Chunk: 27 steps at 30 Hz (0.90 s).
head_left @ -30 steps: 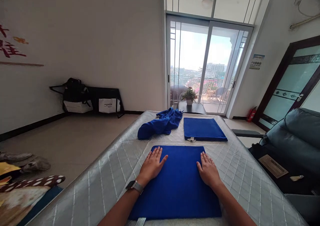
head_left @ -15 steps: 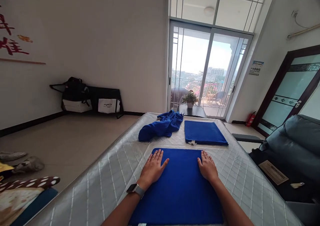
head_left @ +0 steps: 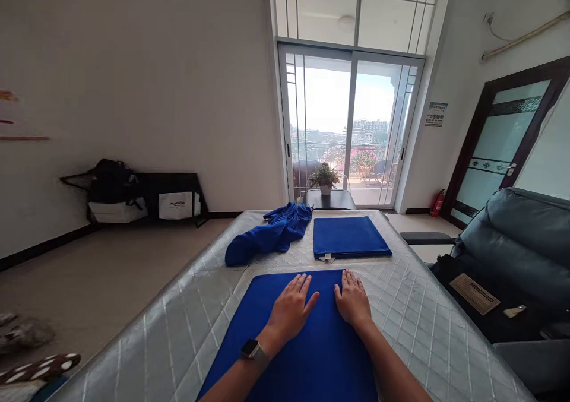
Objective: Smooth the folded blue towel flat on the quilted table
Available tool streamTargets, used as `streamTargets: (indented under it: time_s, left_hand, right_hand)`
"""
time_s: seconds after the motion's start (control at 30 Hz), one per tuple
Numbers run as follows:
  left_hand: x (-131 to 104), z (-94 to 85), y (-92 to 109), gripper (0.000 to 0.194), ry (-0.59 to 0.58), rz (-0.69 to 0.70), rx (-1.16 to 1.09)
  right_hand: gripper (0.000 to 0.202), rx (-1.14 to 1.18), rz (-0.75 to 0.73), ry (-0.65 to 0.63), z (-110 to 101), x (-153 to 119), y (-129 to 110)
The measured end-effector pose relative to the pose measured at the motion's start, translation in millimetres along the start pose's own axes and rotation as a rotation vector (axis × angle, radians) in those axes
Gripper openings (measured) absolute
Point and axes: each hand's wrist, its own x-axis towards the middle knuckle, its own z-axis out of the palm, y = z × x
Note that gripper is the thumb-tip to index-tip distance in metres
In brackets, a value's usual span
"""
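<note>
A flat blue cloth [head_left: 320, 342] lies spread in front of me on a silver quilted mattress [head_left: 178, 325]. On its upper middle part rests my left hand [head_left: 291, 308], fingers stretched out and a watch on the wrist. My right hand [head_left: 353, 298] lies flat at the cloth's far right corner, fingers extended. Neither hand grips anything. Beyond the cloth, a flat stack of folded blue cloth [head_left: 350, 236] with a white tag sits to the right. Left of that stack is a crumpled blue cloth [head_left: 271, 233].
A small table [head_left: 332, 200] with a potted plant [head_left: 325, 179] stands past the mattress, before glass sliding doors. On the right is a dark armchair [head_left: 512, 241] with a brown card [head_left: 474, 293] on it. A black bench [head_left: 151, 188] with bags stands along the left wall.
My left hand has moved right across the cloth, away from its left edge towards the middle. My right hand stays at the far right corner. The camera view has turned slightly right.
</note>
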Motion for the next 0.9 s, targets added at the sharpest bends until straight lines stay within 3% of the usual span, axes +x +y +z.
streamTargets:
  time_s: [0.1,0.17,0.3,0.53,0.9]
  left_hand:
    - [29,17.4,51,0.064,-0.044,0.090,-0.117]
    - [45,30.1,72,0.062,-0.060,0.111,-0.173]
    - [56,46.6,78,0.060,-0.066,0.096,-0.195]
    - [31,40.2,25,0.067,-0.097,-0.029,-0.080]
    - [-23,12.2,-109,0.075,-0.111,-0.234,0.084]
  right_hand:
    - [0.062,-0.013,-0.037,-0.006,3,-1,5]
    - [0.060,-0.028,-0.069,-0.011,5,-1,8]
    - [0.061,-0.036,-0.060,-0.004,6,-1,10]
    - [0.064,-0.025,-0.015,-0.002,2,2,2]
    - [0.065,-0.053,-0.014,-0.011,0,2,1]
